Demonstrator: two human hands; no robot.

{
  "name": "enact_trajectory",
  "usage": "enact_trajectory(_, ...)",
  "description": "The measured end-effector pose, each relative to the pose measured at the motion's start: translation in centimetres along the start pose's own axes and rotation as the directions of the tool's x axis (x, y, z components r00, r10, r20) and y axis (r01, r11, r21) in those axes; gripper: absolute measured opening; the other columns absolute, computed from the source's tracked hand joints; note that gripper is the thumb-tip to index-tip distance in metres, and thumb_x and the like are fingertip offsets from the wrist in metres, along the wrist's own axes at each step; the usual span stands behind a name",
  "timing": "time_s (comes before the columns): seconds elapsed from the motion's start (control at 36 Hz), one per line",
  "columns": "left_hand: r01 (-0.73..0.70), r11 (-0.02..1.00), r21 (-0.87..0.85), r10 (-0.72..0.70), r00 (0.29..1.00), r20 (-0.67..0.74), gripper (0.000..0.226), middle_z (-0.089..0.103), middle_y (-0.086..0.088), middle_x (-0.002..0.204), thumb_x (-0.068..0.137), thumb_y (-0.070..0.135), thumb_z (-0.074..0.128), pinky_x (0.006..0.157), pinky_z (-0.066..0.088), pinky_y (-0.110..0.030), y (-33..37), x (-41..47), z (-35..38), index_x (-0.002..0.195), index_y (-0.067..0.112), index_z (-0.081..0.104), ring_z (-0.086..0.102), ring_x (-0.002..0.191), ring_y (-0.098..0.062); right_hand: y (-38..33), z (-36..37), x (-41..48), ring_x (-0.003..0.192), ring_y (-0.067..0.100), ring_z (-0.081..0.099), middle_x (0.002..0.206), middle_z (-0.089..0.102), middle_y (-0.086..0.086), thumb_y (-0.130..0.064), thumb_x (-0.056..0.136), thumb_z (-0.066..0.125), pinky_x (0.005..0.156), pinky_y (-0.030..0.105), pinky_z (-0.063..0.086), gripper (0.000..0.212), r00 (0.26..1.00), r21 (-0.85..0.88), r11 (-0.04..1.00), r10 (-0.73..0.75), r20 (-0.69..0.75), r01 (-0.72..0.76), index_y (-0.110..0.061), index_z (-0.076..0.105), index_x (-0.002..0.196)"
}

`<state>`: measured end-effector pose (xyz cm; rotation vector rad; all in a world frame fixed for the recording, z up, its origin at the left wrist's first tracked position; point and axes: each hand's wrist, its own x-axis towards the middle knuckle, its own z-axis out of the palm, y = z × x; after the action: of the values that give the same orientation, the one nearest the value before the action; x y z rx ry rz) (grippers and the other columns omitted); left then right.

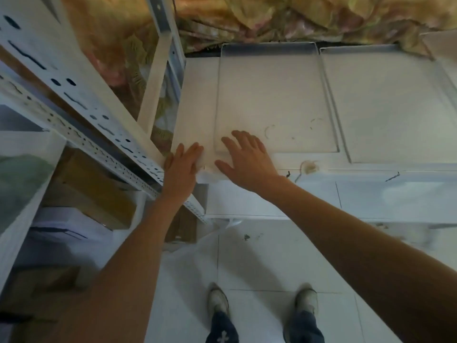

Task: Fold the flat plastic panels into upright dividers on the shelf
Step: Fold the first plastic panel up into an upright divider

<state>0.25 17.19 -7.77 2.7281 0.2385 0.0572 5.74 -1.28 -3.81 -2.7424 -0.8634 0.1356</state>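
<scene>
A translucent flat plastic panel [274, 95] lies on the white shelf [195, 100], its far edge bent up. A second flat panel [385, 105] lies to its right. My left hand [183, 164] rests with straight fingers on the shelf's front left corner, beside the upright post. My right hand [247, 157] lies flat with spread fingers, its fingertips on the near left corner of the first panel. Neither hand holds anything.
A perforated white metal rack post [81, 102] slants across the left. A patterned cloth [296, 18] hangs behind the shelf. Cardboard boxes [91, 186] sit under the left rack. White floor tiles [259, 263] and my two shoes are below.
</scene>
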Motion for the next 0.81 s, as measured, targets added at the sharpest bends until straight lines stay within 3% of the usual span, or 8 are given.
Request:
enact_trajectory(0.06,-0.016,0.998,-0.055,0.019,0.998,0.056,0.044,0.029,0.004,0.156,0.102,0.016,0.034,0.120,0.005,-0.044,-0.6,-0.1,0.1,0.145,0.024,0.036,0.011,0.148,-0.025,-0.2,0.4,1.2,0.147,0.031,0.017,0.158,0.023,0.011,-0.054,0.096,0.035,0.121,0.049,0.012,0.060,1.000,-0.004,1.000,-0.008,0.028,0.008,-0.022,0.031,0.147)
enact_trajectory(0.14,0.015,0.982,-0.188,0.016,0.987,0.160,0.042,0.022,0.007,0.158,0.102,0.021,0.034,0.118,-0.005,-0.037,-1.0,0.2,-0.5,0.144,0.027,0.037,0.002,0.149,-0.022,2.0,0.5,2.6,0.145,0.032,0.023,0.156,0.030,0.013,-0.049,0.098,0.034,0.120,0.047,0.014,0.055,1.000,-0.004,1.000,0.026,0.005,-0.025,-0.020,0.038,0.144)
enact_trajectory(0.28,0.023,0.987,-0.162,0.019,0.967,0.255,0.055,0.017,0.006,0.159,0.091,0.043,0.024,0.118,-0.007,-0.037,-1.0,0.5,-0.9,0.143,0.032,0.035,-0.003,0.149,-0.023,8.4,-0.2,2.6,0.138,0.036,0.037,0.146,0.044,0.014,-0.054,0.090,0.019,0.115,0.048,0.025,0.066,0.996,-0.025,0.996,0.085,-0.001,-0.085,-0.017,0.051,0.134)
enact_trajectory(0.39,0.011,0.953,-0.301,0.098,0.934,0.343,0.033,0.011,0.010,0.158,0.100,0.038,0.035,0.116,-0.011,-0.032,-1.8,0.5,-1.7,0.128,0.055,0.038,-0.009,0.148,-0.018,13.6,-1.4,1.6,0.150,0.025,0.009,0.162,0.013,0.003,-0.058,0.095,0.016,0.121,0.042,0.010,0.061,0.984,-0.077,0.996,0.049,0.172,-0.036,-0.033,0.022,0.151)
enact_trajectory(0.47,-0.030,0.932,-0.362,0.180,0.905,0.387,0.054,0.006,0.021,0.153,0.100,0.031,0.038,0.112,-0.014,-0.026,-2.1,0.6,-2.6,0.104,0.084,0.032,-0.013,0.143,-0.008,15.1,-1.4,1.2,0.151,0.018,0.000,0.164,0.002,-0.003,-0.063,0.089,0.001,0.122,0.038,0.002,0.069,0.981,-0.096,0.995,0.030,0.191,-0.012,-0.038,0.010,0.153)
enact_trajectory(0.69,-0.024,0.945,-0.326,0.174,0.881,0.439,0.049,0.002,0.017,0.158,0.100,0.033,0.037,0.114,-0.014,-0.030,-1.6,0.6,-3.4,0.107,0.081,0.035,-0.016,0.146,-0.014,14.6,-0.7,1.6,0.151,0.018,-0.005,0.163,-0.003,-0.003,-0.068,0.084,-0.016,0.121,0.037,-0.002,0.076,0.984,-0.163,0.986,0.043,0.175,-0.014,-0.038,0.001,0.152)
enact_trajectory(0.81,-0.036,0.954,-0.299,0.172,0.880,0.443,0.056,-0.001,0.020,0.156,0.100,0.034,0.033,0.110,-0.018,-0.023,-1.2,0.6,-3.4,0.102,0.089,0.022,-0.019,0.144,-0.012,14.2,-0.6,1.6,0.151,0.019,-0.003,0.164,-0.001,-0.002,-0.065,0.086,-0.017,0.122,0.039,0.000,0.074,0.986,-0.174,0.985,0.050,0.159,-0.022,-0.038,0.001,0.152)
